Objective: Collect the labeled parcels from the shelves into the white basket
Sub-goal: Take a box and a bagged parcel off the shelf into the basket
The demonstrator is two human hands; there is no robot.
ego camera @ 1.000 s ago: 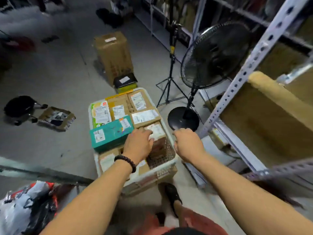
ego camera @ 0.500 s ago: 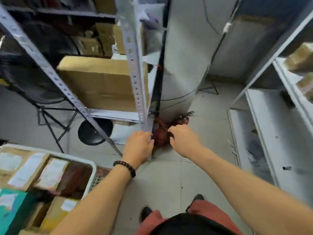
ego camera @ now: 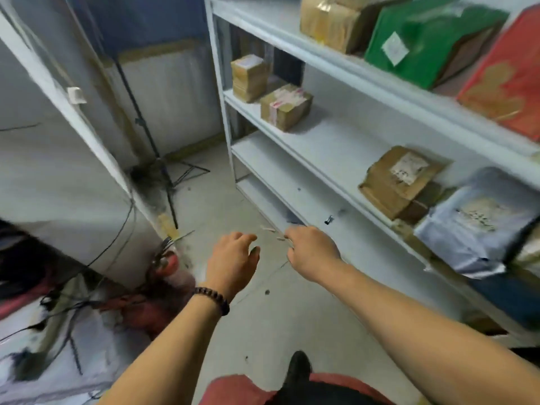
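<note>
White steel shelving (ego camera: pixel 321 147) fills the right side of my feed, and that's where the parcels sit. On the top board I've got a taped brown box (ego camera: pixel 330 21), a green bag (ego camera: pixel 423 39) with a pale label just beside it, and a red packet (ego camera: pixel 508 80) at the frame edge. One board down, two small cardboard boxes (ego camera: pixel 248 77) (ego camera: pixel 286 106) stand touching at the far end. Well apart from them, nearer me, a kraft parcel (ego camera: pixel 400 179) with a white label lies tilted, and a grey mailer bag (ego camera: pixel 479 226) lies just beside it (print on both labels is too blurred to read).

Both arms are out in front over the tiled floor (ego camera: pixel 263 317). The left grip (ego camera: pixel 233 258) is relaxed, fingers spread and loosely bent, holding nothing, with a dark bead bracelet (ego camera: pixel 211 299) on that wrist. The right grip (ego camera: pixel 314 251) has its fingers curled under, knuckles up, and I see nothing in it. It hangs near the front edge of a lower board, clear of every parcel.

Off to the left a black tripod (ego camera: pixel 152 147) stands against the wall, with a red extinguisher (ego camera: pixel 166 264) and loose cables (ego camera: pixel 117 229) near its foot. Down low, one black shoe (ego camera: pixel 298 369) shows on the floor
</note>
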